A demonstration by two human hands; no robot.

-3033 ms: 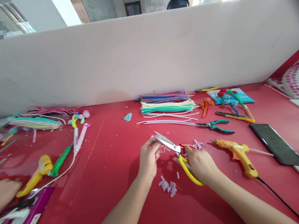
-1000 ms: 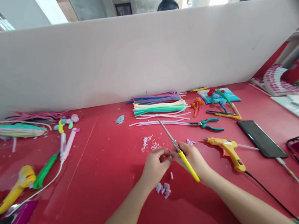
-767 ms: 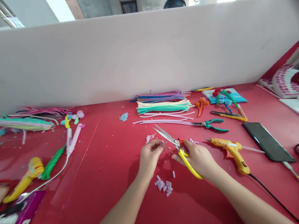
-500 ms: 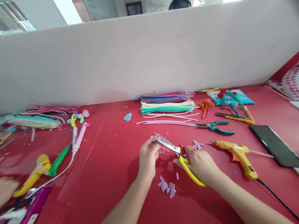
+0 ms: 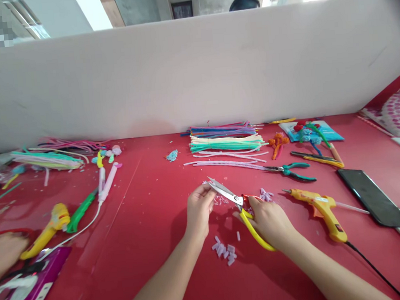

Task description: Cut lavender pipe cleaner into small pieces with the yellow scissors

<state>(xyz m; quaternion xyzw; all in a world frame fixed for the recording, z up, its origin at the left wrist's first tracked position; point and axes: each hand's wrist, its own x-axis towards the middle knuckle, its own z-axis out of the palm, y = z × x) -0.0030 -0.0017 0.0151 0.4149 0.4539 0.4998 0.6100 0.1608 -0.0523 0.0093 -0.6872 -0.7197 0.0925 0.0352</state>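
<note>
My right hand (image 5: 269, 218) grips a pair of scissors (image 5: 227, 194) with yellow and red handles, the blades pointing up and to the left. My left hand (image 5: 200, 210) is pinched closed by the blade tips; whatever lies between its fingertips is too small to make out. Below the hands lies a small heap of short lilac pieces (image 5: 224, 250), with one loose piece (image 5: 238, 236) beside it. Another cluster of lilac pieces (image 5: 266, 194) sits just beyond my right hand. Fine pale clippings (image 5: 221, 200) are scattered on the red table under the blades.
Bundled pipe cleaners (image 5: 225, 143) lie at the back, with loose lilac ones (image 5: 227, 164) before them. To the right are pliers (image 5: 296, 169), a yellow glue gun (image 5: 318, 205) and a black phone (image 5: 375, 197). Another person's hand (image 5: 6, 253) is at far left near a purple box (image 5: 39, 280).
The view has shifted slightly, moving the surroundings a little to the right. My hands and the scissors keep nearly the same pose.
</note>
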